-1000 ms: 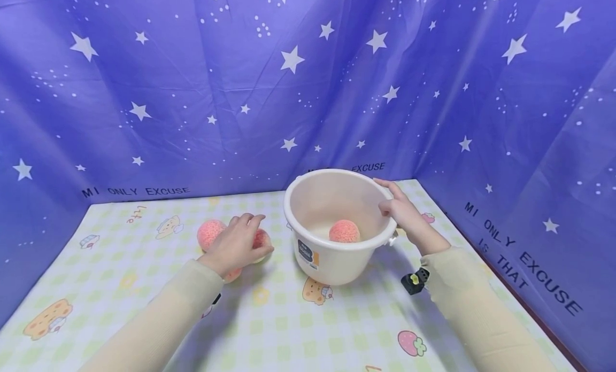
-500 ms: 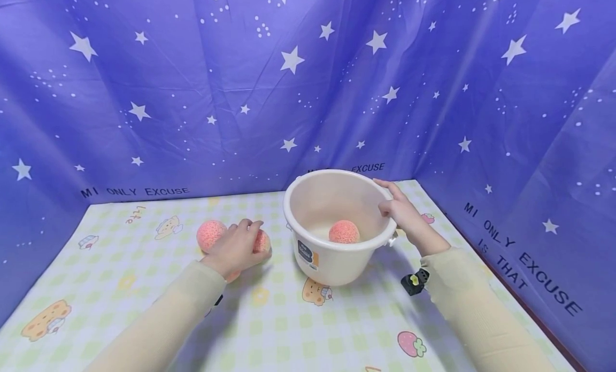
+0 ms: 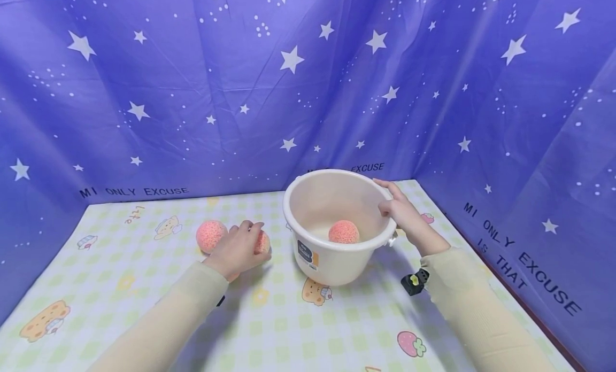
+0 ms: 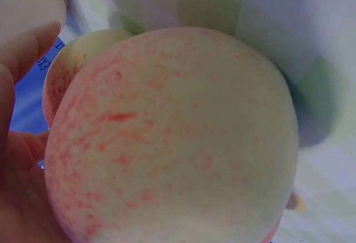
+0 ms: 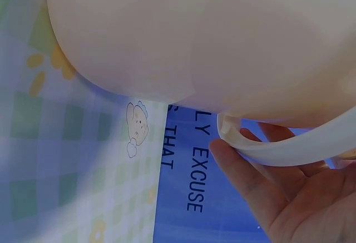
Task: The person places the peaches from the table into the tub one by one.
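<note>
My left hand point(image 3: 236, 248) curls over a pink-and-cream peach point(image 3: 262, 242) on the cloth, left of the bucket; in the left wrist view this peach point(image 4: 69, 68) is partly hidden behind a large, nearer peach point(image 4: 183, 137). Another peach point(image 3: 210, 237) sits just left of that hand, and a sliver of one more point(image 3: 234, 277) shows below the wrist. At the bucket's right side, my right hand point(image 3: 406, 217) grips the rim of the white bucket point(image 3: 332, 268). One peach point(image 3: 344, 232) lies inside it. From the right wrist, the bucket's white handle point(image 5: 300, 148) crosses in front of the fingers.
A checked tablecloth point(image 3: 269, 329) with cartoon prints covers the table. Blue star-patterned curtains point(image 3: 231, 67) hang behind it and along the right side. Under the right sleeve a small black device point(image 3: 414, 281) shows.
The fingers of my left hand have closed in around the peach, which has shifted slightly. My right hand and the bucket have stayed in place.
</note>
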Tool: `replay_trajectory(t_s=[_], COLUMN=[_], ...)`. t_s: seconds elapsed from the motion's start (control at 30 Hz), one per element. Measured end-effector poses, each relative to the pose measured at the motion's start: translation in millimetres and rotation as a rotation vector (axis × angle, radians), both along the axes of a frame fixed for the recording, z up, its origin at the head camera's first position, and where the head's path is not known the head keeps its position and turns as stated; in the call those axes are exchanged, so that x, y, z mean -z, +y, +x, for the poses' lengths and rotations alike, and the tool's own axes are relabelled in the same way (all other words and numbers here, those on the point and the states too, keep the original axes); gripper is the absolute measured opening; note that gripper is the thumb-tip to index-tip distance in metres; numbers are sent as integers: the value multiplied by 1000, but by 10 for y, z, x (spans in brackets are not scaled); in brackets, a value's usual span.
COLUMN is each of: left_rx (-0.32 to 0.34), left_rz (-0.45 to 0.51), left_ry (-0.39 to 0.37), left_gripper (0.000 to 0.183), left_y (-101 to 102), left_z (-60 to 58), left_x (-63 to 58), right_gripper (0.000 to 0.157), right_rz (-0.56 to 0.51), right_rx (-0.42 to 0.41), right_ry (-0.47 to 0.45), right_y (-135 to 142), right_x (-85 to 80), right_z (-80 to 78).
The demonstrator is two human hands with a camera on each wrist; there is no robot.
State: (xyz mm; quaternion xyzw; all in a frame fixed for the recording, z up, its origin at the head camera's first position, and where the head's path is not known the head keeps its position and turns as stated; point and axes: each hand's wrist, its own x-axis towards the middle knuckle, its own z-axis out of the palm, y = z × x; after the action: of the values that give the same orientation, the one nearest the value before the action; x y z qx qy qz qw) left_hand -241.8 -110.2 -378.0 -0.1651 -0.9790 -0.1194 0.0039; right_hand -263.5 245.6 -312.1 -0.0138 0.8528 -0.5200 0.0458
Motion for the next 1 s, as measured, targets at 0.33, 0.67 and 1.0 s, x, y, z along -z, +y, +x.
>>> replay_trajectory(t_s=[0.33, 0.67, 1.0], left_rx=[-1, 27, 9], left_rz=[-39, -69, -37], left_ry=[26, 55, 60], left_gripper=[73, 73, 68], left_y=[8, 9, 15], left_z=[-12, -38, -37], left_x=[45, 85, 84], right_gripper=[90, 90, 91], right_rz=[16, 15, 4], right_rx=[3, 3, -1], right_ry=[10, 8, -1], right_y=[10, 2, 1], right_x=[9, -7, -18], right_z=[-1, 7, 18])
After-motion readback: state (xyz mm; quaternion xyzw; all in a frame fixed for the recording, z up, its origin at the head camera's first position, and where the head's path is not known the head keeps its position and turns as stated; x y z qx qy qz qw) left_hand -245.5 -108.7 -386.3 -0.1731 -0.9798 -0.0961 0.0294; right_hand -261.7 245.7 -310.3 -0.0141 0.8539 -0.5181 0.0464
